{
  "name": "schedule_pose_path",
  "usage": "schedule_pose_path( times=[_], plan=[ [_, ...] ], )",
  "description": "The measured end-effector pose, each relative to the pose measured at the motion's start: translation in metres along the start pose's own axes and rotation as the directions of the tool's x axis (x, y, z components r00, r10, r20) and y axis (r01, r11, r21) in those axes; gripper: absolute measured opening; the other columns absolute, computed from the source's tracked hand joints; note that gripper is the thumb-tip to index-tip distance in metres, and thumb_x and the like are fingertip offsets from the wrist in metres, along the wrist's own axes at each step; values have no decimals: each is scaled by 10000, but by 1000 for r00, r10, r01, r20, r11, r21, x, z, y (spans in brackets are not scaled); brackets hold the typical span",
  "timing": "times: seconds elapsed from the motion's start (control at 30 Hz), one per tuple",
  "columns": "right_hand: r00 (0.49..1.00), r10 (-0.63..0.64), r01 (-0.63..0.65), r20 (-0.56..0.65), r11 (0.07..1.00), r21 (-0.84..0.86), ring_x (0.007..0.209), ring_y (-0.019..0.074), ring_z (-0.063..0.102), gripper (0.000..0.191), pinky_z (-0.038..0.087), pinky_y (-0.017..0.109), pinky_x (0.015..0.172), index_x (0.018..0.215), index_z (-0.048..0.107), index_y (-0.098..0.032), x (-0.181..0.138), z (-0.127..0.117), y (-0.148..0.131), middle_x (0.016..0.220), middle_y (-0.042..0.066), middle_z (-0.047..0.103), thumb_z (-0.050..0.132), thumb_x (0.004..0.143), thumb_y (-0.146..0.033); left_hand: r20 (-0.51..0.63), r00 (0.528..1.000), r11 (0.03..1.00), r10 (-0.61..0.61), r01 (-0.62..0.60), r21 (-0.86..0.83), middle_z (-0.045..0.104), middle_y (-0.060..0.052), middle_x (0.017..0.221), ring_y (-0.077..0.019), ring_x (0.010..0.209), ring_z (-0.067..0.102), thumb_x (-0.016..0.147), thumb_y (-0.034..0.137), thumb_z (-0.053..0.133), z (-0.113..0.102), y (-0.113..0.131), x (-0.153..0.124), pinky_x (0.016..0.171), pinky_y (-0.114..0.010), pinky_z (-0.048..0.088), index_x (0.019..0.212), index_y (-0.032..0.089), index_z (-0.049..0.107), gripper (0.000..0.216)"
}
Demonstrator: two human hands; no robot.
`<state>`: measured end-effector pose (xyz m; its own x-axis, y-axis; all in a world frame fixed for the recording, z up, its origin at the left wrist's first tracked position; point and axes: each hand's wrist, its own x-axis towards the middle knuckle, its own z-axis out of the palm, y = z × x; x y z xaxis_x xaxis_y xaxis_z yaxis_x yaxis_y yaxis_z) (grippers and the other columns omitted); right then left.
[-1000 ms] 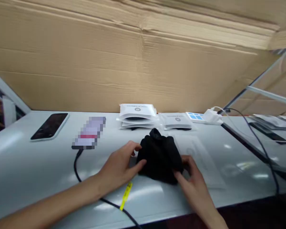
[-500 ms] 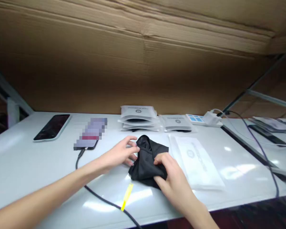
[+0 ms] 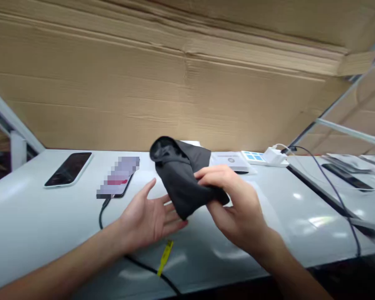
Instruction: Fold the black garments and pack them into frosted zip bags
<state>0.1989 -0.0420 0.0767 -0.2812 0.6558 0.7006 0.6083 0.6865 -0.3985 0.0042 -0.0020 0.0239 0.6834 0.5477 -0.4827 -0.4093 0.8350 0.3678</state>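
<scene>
A folded piece of black fabric (image 3: 184, 183) with a rounded, rolled opening at its upper left is raised above the table. My right hand (image 3: 240, 204) pinches its right side between thumb and fingers. Palm up and fingers spread, my left hand (image 3: 151, 218) lies at the lower left of the fabric; its fingertips reach the lower corner, and whether they touch it I cannot tell. A frosted plastic bag (image 3: 265, 204) lies on the table, partly hidden behind my right hand. What kind of garment the fabric is does not show.
At left lie a dark-screened phone (image 3: 69, 168) and a second phone (image 3: 125, 189) with a black cable (image 3: 143, 266) bearing a yellow tag (image 3: 165, 257). Behind are a filled packet (image 3: 229, 161), a power strip with a white plug (image 3: 274, 155), and a cardboard wall (image 3: 128, 104).
My right hand has lifted the black fabric off the table, up and tilted toward the back. My left hand has turned palm up beneath its left side. The packet stack is now mostly hidden.
</scene>
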Motion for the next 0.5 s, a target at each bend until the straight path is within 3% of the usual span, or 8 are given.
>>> schedule_pose_path(
  times=[0.07,0.13,0.2,0.33,0.4,0.5],
  plan=[
    [979,-65,73,191,997,-35,1091,191,621,425,494,372,952,1022,606,-236,-15,-3,-2,1121,35,693,428,749,36,-72,994,997,81,-80,11,742,-74,840,-205,735,699,916,557,392,-11,13,-2,708,-309,547,896,168,669,478],
    [941,-4,32,338,996,-77,1190,196,577,490,487,397,1001,1107,617,-229,-38,-4,4,1181,46,686,409,761,50,-107,991,996,74,-69,49,731,-58,744,-214,696,694,884,583,452,-22,24,-6,658,-310,541,849,179,670,460],
    [907,99,-48,410,990,-133,1251,208,542,515,495,422,1011,1176,617,-235,-63,-5,18,1205,55,683,403,793,34,-115,993,994,41,-28,110,734,-70,765,-258,776,710,846,601,517,-31,28,-13,689,-345,547,900,173,678,461],
    [862,340,-227,376,922,-312,1223,263,577,331,495,509,1009,1215,630,-249,-101,-13,52,1246,84,670,480,923,-202,-184,977,965,105,-56,257,749,-79,884,-277,912,709,820,391,634,-34,21,-27,787,-348,547,990,160,675,289],
    [835,433,-295,339,873,-388,1226,301,574,334,458,574,1026,1231,632,-242,-114,-20,71,1275,102,655,502,936,-328,-213,968,955,130,-64,291,751,-67,903,-259,937,707,813,313,647,-34,17,-30,818,-326,543,992,166,675,232],
    [811,488,-335,325,840,-426,1230,321,568,360,402,618,1054,1215,645,-239,-125,-31,93,1296,106,641,494,933,-403,-230,969,960,94,-27,280,749,-66,884,-259,921,711,835,403,613,-37,15,-28,819,-335,547,953,175,678,265]
  ],
)
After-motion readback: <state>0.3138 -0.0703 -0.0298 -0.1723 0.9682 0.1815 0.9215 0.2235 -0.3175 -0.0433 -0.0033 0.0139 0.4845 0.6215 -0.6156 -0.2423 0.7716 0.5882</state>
